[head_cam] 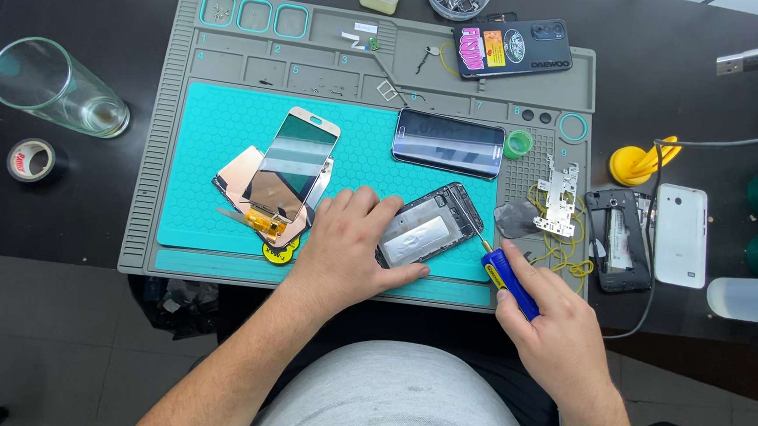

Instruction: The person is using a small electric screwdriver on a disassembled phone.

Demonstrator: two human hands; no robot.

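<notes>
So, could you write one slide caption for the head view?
Left hand steadies an opened phone on a repair mat; right hand applies a blue-handled screwdriver.

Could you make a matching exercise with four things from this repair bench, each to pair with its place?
Things:
1. clear drinking glass
2. blue-handled screwdriver
3. opened dark phone body
4. white phone back cover

Places:
A. under the left hand
B. on the black table, far right
C. in the right hand
D. lying left of the grey mat

Pairs: 1-D, 2-C, 3-A, 4-B
</notes>
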